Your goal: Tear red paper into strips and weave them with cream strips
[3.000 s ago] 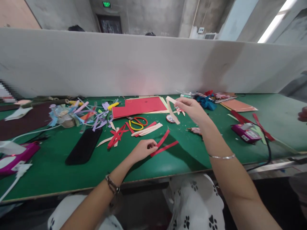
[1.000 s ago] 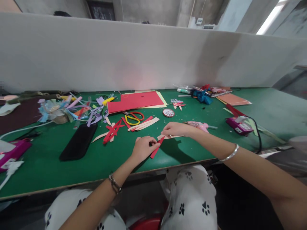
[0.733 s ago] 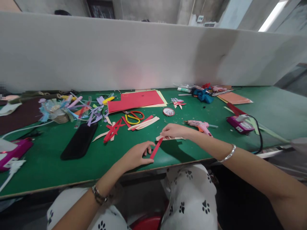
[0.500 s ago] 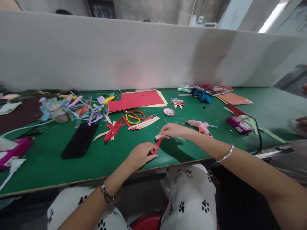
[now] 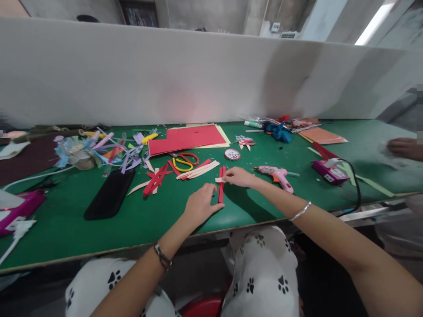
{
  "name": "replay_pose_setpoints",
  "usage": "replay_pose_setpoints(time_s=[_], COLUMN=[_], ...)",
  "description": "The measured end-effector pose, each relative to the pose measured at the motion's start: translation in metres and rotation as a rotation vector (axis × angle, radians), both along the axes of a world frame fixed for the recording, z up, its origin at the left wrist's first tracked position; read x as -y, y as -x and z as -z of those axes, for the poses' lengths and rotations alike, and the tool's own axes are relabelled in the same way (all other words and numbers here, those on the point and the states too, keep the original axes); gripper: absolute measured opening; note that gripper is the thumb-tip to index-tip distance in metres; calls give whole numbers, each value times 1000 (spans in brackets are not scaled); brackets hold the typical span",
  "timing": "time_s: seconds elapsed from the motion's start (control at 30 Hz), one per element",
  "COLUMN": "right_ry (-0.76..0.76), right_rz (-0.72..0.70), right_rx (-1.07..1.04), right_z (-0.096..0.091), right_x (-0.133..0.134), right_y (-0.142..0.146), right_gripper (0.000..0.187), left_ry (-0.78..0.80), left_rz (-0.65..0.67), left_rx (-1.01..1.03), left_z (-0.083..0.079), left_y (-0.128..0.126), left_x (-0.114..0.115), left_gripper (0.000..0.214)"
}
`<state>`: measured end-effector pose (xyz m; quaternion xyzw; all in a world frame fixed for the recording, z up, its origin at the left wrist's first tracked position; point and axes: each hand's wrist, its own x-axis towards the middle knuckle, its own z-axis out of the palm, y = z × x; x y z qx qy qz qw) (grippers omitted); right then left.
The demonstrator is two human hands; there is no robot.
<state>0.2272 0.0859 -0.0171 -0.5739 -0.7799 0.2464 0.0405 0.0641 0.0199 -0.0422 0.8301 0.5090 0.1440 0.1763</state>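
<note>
Right hand [image 5: 238, 177]: pinching pale strip [image 5: 218, 180] | red strips [image 5: 220, 192]: crossing it, between hands | left hand [image 5: 200, 205]: spread

2 red paper lengths [image 5: 220, 196] side by side, 1 cream strip [image 5: 218, 180] crosswise

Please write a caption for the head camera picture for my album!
Right hand holds a cream paper strip across red strips, left hand open beside them, pink glue gun nearby.
</note>
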Motion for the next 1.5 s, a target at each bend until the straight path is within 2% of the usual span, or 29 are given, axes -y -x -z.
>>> replay_pose_setpoints(time_s=[0.17,0.27,0.43,0.6,0.87,0.97,1.1,1.3,1.5], right_ry=[-90,-129,-130,-99,-57,-60,-103,-129,-197], right_rz=[-51,-53,-120,-197,-214,-183,-82,-69,-28], right_rx=[39,61,46,-4,58,132,156,121,23], right_z=[6,6,4,3,-10,-15,-12,-4,6], right_x=[-9,-8,-10,-13,-12,-9,-2,6,14], right_y=[-5,-6,-7,-10,-10,-3,3,2,2], right_gripper=[22,21,23,27,28,27,17,14,12], left_ry=[-59,-14,27,-36,-59,-48,-31,-5,-20], left_rz=[151,261,332,357,289,280,289,268,272], left_rx=[78,108,72,-6,-37,-49,-38,7,19], left_z=[3,8,9,12,10,9,8,9,10], left_y=[3,1,2,5,9,12,14,14,11], left_x=[-18,-32,-46,-47,-45,-43,-44,-45,-44], left_gripper=[84,93,92,88,83,79,76,83,78])
